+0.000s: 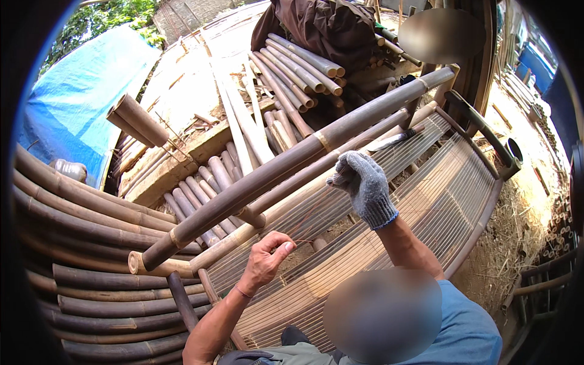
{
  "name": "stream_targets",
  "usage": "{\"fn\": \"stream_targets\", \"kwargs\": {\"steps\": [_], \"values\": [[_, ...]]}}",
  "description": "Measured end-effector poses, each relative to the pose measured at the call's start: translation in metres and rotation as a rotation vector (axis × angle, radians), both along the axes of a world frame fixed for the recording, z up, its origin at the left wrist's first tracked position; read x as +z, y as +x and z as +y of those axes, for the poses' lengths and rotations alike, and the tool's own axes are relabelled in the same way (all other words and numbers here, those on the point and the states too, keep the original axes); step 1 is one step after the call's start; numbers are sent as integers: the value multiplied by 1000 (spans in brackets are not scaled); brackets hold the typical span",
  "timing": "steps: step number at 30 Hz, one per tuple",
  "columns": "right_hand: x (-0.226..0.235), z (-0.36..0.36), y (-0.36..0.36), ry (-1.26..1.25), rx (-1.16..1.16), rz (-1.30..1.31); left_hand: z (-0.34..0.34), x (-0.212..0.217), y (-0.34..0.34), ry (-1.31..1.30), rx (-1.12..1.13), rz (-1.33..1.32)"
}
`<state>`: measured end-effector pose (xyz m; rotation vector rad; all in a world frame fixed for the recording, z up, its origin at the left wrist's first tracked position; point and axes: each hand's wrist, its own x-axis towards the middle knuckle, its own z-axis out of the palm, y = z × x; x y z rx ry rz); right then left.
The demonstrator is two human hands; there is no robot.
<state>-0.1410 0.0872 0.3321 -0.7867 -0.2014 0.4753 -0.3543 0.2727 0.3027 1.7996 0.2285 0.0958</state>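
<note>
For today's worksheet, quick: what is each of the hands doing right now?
Left hand: bare, pinched shut on thin reddish strand.
Right hand: gloved, closed against bamboo frame; contents cannot be told.

Long bamboo pole [292,161] across slatted frame [426,201]

Left hand: the bare left hand [266,260] sits at about 7 o'clock, fingers curled, thumb and forefinger pinched shut.
Left forearm: bare, rising from the lower edge toward 1 o'clock.
Right hand: the right hand in a grey knitted glove [364,184] near centre, loosely closed, knuckles up.
Right forearm: bare, slanting from 5 o'clock.
</note>
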Motion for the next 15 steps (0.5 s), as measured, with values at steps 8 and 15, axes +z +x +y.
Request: {"fn": "stream_targets", "kwargs": {"steps": [8,15], "values": [[14,-46,34,-319,-173,-191,-10,-6,21,-55,-49,-17],[-8,-73,44,-511,-23,-348,-25,21,51,-180,-25,-65]]}}
